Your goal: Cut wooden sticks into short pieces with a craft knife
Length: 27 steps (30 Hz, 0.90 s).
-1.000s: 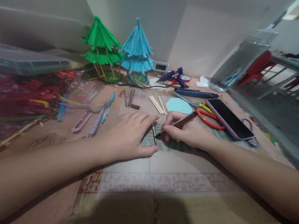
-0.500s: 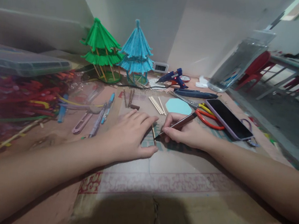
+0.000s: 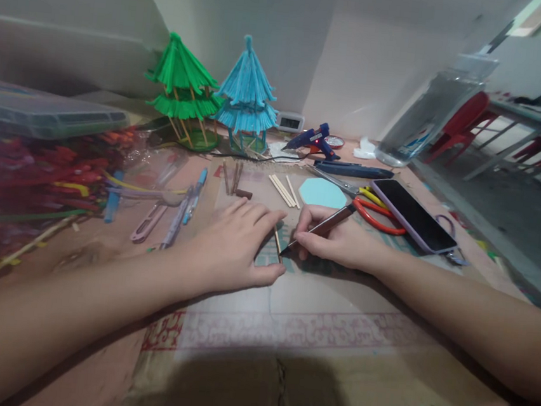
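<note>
My left hand point(image 3: 242, 245) rests on the work surface and pins a short thin wooden stick point(image 3: 277, 242) between thumb and index finger. Part of the stick looks brown. In my right hand point(image 3: 329, 237) is a brown marker point(image 3: 328, 221), its dark tip touching the stick or right beside it near the thumb end. Beyond my left hand lie a brown marker cap point(image 3: 243, 194) and several brown sticks point(image 3: 237, 178). Several pale sticks point(image 3: 283, 191) lie to their right, next to a light blue octagonal piece point(image 3: 322, 193).
At the back stand a green tiered-roof model point(image 3: 183, 92), a blue one point(image 3: 246, 95), a small clock point(image 3: 290, 122) and a glue gun point(image 3: 315, 140). Scissors point(image 3: 379, 216) and a phone point(image 3: 413, 213) lie right. Left are pens point(image 3: 195, 196), a pink cutter point(image 3: 149, 222) and a heap of pipe cleaners point(image 3: 37, 187).
Almost nothing differs. The marker tip has shifted very slightly along the stick; my left hand still pins it in the same place.
</note>
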### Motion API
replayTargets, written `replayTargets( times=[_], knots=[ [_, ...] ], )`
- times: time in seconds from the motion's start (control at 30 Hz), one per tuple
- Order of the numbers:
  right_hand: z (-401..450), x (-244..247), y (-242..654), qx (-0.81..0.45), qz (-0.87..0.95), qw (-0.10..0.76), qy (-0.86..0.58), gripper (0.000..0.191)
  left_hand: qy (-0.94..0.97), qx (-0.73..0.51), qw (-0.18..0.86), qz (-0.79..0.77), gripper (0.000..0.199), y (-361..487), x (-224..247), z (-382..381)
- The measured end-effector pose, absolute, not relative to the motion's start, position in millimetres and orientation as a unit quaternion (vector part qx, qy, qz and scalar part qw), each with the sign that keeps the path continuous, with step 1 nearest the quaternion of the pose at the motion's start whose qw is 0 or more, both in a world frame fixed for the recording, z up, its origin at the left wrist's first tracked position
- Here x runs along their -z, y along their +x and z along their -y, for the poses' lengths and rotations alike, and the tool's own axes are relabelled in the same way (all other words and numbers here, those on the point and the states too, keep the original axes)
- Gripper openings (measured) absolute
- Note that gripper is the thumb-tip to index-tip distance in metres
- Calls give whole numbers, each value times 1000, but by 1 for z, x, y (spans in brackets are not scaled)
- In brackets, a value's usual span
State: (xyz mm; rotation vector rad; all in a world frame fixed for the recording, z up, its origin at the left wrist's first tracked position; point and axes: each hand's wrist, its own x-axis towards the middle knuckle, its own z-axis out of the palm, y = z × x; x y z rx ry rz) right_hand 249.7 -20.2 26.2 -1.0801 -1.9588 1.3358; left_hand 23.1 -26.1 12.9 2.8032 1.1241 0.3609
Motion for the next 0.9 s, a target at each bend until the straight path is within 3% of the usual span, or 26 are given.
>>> replayTargets(
  times=[0.9],
  knots=[
    [20, -26, 244, -445, 709, 303, -455, 16, 921, -133, 44, -364, 73, 21, -11, 26]
  ],
)
